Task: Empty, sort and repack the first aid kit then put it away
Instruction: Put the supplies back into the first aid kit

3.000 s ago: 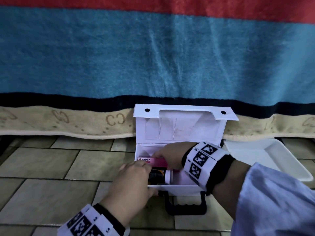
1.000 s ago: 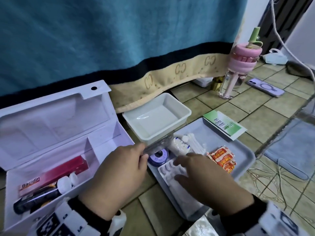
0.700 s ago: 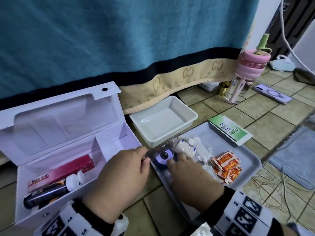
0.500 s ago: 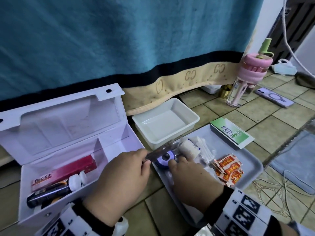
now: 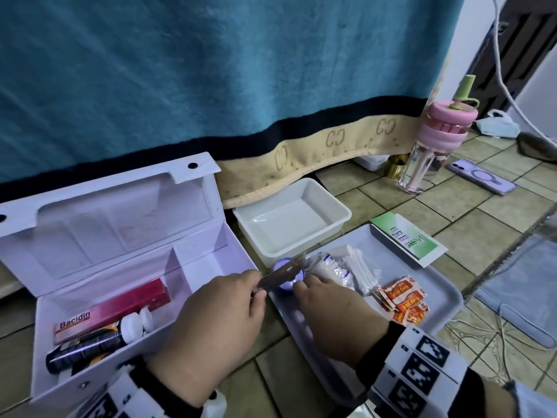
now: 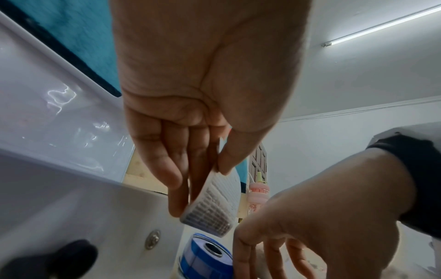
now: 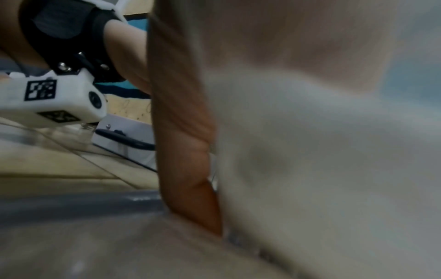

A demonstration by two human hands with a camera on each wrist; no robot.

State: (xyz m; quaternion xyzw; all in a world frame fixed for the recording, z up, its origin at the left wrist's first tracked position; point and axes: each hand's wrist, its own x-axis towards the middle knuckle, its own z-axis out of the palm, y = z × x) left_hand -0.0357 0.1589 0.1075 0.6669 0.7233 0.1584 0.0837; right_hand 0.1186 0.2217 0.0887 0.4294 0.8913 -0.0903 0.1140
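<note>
The white first aid box [image 5: 208,267] lies open on the left of the floor, holding a pink Bacidin carton [image 5: 120,309] and a dark tube [image 5: 87,345]. My left hand [image 5: 259,289] pinches a silvery blister strip [image 5: 281,271] between thumb and fingers, seen from below in the left wrist view as blister strip [image 6: 212,211]. My right hand [image 5: 301,285] reaches over the grey tray [image 5: 446,300], fingertips touching a blue tape roll [image 5: 286,291]. The left wrist view shows those fingers fairly straight beside the tape roll [image 6: 205,258]. A white blister pack lies partly under my right palm. The right wrist view is blurred.
On the tray lie a gauze roll [image 5: 330,271], cotton swabs [image 5: 361,273], orange plasters [image 5: 404,300] and a green-white carton [image 5: 407,239]. A white tub [image 5: 340,211] stands behind it. A pink bottle [image 5: 437,146] and a phone [image 5: 480,181] sit far right, with cables at the right.
The view swung from the box to the tray. My right hand slid from the white blister pack up to the tape roll. The left hand keeps holding the strip.
</note>
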